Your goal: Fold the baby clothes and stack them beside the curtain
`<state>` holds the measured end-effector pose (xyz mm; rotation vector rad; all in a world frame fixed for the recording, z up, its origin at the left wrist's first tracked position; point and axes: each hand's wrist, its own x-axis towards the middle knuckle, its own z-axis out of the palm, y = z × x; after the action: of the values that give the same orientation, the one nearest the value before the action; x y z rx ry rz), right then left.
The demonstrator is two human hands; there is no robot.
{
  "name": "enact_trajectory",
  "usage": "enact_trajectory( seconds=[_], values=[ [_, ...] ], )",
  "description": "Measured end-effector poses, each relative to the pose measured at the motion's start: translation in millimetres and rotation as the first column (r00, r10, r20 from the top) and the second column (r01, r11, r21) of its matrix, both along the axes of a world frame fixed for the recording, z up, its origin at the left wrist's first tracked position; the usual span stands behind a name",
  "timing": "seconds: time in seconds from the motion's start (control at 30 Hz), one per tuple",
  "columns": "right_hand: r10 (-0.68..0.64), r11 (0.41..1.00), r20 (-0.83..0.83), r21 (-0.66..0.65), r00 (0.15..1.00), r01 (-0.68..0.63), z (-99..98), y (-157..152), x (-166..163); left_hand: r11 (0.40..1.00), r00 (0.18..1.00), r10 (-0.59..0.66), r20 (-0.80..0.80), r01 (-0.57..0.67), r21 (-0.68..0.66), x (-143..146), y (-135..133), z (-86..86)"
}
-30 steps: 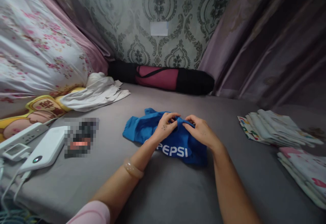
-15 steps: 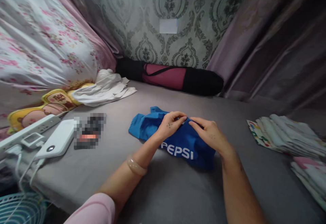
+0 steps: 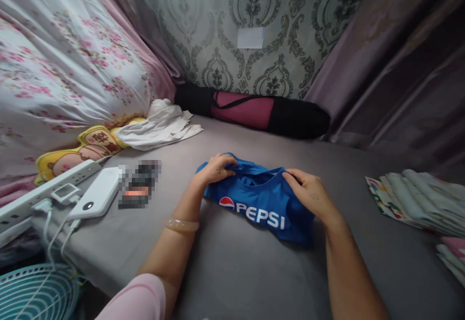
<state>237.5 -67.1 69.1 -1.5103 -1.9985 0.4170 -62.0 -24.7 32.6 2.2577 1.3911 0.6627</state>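
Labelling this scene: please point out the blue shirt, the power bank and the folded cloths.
blue shirt (image 3: 267,198): head view, blue cloth above the lettering.
power bank (image 3: 97,195): head view, middle of its white top face.
folded cloths (image 3: 417,191): head view, top of the stack at right.

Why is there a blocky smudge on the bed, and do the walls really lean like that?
Head view: the blocky patch beside the white power bank is pixelation, not blur; the wide lens bows the curtain and quilt at the edges; light is soft and even, the blue shirt sharp.
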Motion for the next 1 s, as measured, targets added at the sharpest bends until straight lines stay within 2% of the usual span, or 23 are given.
enact_trajectory(
  seconds=[0.13, 0.3, 0.47, 0.6, 0.67, 0.8, 0.9, 1.0],
  values=[
    [0.008, 1.000, -0.014, -0.011, 1.000, -0.008, -5.3, 2.9, 0.9, 1.000, 0.996, 0.020, -0.085, -0.021, -0.010, 1.2, 5.4, -21.8],
    [0.005, 1.000, -0.031, -0.015, 1.000, -0.005, -13.7, 7.1, 1.3, 0.989, 0.992, 0.128, -0.006, -0.127, 0.072, -0.1, 7.9, -20.6],
    [0.007, 0.999, -0.024, -0.038, 1.000, -0.008, -17.0, 7.3, 1.0, 0.993, 0.992, 0.122, -0.016, -0.122, -0.001, -1.1, 7.8, -25.7],
    [0.016, 0.999, -0.018, -0.045, 1.000, -0.017, -20.4, 7.8, 0.3, 0.978, 0.977, 0.207, 0.047, -0.208, 0.022, 1.5, 7.3, -33.3],
    [0.025, 0.999, -0.022, -0.043, 0.999, -0.026, -22.5, 9.0, 0.0, 0.971, 0.972, 0.221, 0.081, -0.227, 0.071, 3.9, 6.1, -29.5],
    [0.029, 0.999, -0.015, -0.041, 0.999, -0.029, -25.6, 11.5, 0.7, 0.958, 0.977, 0.197, 0.081, -0.210, 0.195, 9.2, 1.5, -9.8],
    [0.010, 0.999, -0.007, -0.037, 1.000, -0.010, -27.1, 12.2, 2.0, 0.983, 0.992, 0.127, 0.002, -0.126, 0.137, 11.0, -0.9, -2.6],
    [0.007, 0.999, -0.006, -0.035, 1.000, -0.008, -28.1, 12.3, 2.5, 0.995, 0.993, 0.083, -0.080, -0.078, 0.068, 9.8, -0.2, -9.2]
  ],
)
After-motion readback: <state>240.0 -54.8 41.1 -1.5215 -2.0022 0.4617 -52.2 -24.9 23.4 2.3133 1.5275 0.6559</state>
